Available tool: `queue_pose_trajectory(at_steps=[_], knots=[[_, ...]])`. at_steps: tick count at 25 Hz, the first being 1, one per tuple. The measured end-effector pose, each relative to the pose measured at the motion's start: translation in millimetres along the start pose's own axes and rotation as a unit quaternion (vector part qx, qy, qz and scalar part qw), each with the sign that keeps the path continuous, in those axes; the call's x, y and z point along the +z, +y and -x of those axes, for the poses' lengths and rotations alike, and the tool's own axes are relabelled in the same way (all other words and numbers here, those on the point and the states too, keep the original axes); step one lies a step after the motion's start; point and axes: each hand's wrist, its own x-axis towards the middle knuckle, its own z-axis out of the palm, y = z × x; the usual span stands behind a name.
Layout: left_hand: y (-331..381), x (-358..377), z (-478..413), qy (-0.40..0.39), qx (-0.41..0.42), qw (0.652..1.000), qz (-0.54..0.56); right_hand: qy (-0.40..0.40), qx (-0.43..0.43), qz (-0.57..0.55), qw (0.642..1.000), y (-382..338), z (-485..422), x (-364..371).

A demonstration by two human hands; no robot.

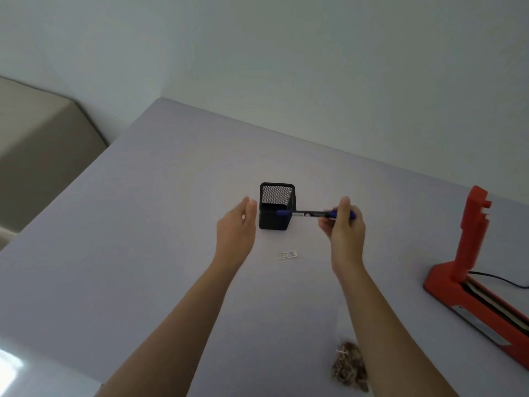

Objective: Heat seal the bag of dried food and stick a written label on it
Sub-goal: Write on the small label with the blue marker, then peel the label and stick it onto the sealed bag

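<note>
My right hand (345, 224) grips a black marker with blue ends (312, 214), held level above the table, its left end in front of a black mesh pen holder (275, 207). My left hand (237, 227) hovers open just left of the holder, touching nothing. A small white label (288, 255) with printed lines lies flat on the table below the holder, between my forearms. A clear bag of brown dried food (349, 366) lies near the front edge, partly under my right forearm. A red heat sealer (472, 285) stands at the right with its arm raised.
The pale grey table (143, 253) stretches left and back to a white wall. A black cable (503, 280) runs from the sealer off to the right. A beige cabinet (43, 156) stands beyond the table's left edge.
</note>
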Motion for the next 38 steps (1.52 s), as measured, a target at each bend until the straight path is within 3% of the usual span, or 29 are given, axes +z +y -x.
queue_pose_trajectory(at_steps=[2,5,11,14,17,23,26,28,30,34,38], knots=[[-6.6,2.5,-22.5,-0.023,0.047,0.994,-0.098,-0.027,-0.068,0.091,0.993,-6.8,-20.3,13.8],[-19.0,11.4,-36.5,-0.089,0.105,0.96,-0.242,-0.123,-0.162,0.262,0.943,-2.5,-40.4,43.8],[-41.2,23.1,-37.8,-0.122,0.119,0.946,-0.276,-0.23,-0.145,0.446,0.853,26.7,-61.1,83.8],[-46.1,27.9,-37.0,-0.109,0.129,0.95,-0.263,-0.211,-0.182,0.514,0.811,30.3,-62.1,90.5],[-42.0,30.9,-39.3,-0.066,0.121,0.96,-0.244,-0.133,-0.264,0.588,0.753,31.5,-65.9,87.5],[-31.5,27.9,-40.3,-0.066,0.08,0.978,-0.181,-0.084,-0.263,0.585,0.763,36.6,-70.6,74.8],[-43.7,26.7,-43.8,-0.048,0.037,0.986,-0.155,-0.012,-0.2,0.487,0.85,41.4,-71.3,41.1],[-63.6,29.8,-41.1,-0.02,0.009,0.99,-0.136,0.013,-0.124,0.456,0.881,61.6,-65.6,5.1],[-82.8,37.5,-26.8,-0.027,0.021,0.989,-0.142,-0.045,-0.083,0.467,0.879,87.7,-52.5,-25.5],[-107.4,57.6,14.6,-0.118,0.175,0.95,-0.228,-0.2,-0.127,0.463,0.854,118.4,-27.0,-45.4],[-112.5,64.8,20.4,-0.147,0.215,0.903,-0.342,-0.215,-0.203,0.546,0.784,126.0,-15.5,-42.2]])
